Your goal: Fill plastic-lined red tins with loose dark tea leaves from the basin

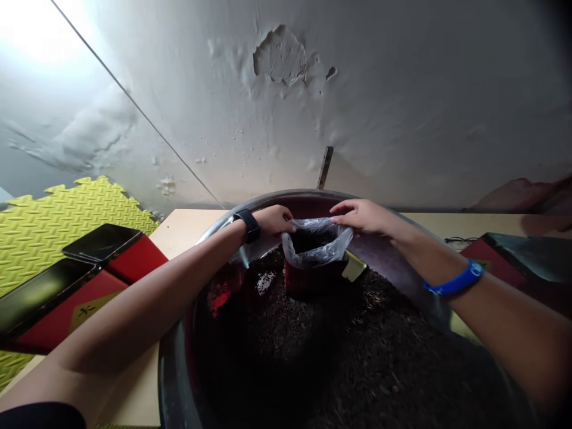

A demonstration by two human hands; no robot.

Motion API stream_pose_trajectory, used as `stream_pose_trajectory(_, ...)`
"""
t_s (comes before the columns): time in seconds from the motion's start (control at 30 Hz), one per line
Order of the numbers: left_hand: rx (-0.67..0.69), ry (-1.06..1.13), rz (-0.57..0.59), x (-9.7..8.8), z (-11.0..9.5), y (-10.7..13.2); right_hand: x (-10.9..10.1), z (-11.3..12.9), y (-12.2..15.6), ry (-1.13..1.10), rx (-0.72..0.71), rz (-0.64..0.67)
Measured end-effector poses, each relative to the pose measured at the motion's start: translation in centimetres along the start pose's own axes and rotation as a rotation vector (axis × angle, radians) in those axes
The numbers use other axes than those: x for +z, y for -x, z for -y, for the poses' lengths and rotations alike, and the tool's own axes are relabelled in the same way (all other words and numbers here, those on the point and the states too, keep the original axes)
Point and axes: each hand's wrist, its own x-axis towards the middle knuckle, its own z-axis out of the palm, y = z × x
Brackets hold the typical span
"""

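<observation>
Presently, your left hand (273,220) is pinching the left edge of the clear plastic bag (308,257) in its grip, and your right hand (361,216) is pinching the right edge. The bag is lining the dark red box (310,282), which is standing inside the round metal basin (171,375), among dark, loose shreds (393,357).

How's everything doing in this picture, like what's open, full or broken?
Plastic bag: mouth open, dark inside
Red box: standing, bag over its top
Left hand: at the bag's left edge
Right hand: at the bag's right edge
Big tub: holding loose dark bits
Watch: strapped on
Wall: paint peeling
</observation>
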Motion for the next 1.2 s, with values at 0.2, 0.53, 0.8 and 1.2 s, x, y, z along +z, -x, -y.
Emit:
stream_pose_trajectory(0.2, 0.018, 0.156, -0.173, -0.1, -1.1, 0.4, -0.4, 0.9, 1.5, -0.017, 0.003, 0.275)
stream_pose_trajectory(0.53, 0.030, 0.135, 0.133, -1.3, -1.2, 1.4, -0.7, 1.8, 1.7, -0.107, 0.047, -0.004)
stream_pose_trajectory(0.8, -0.003, 0.139, -0.053, -1.8, -1.5, 1.3, -0.3, 0.5, 0.7, 0.587, -0.063, -0.329)
stream_pose_trajectory(1.2, 0.134, 0.273, -0.103, -2.9, -0.1, 0.9, 0.2, 1.0, 0.8, 0.236, -0.166, -0.256)
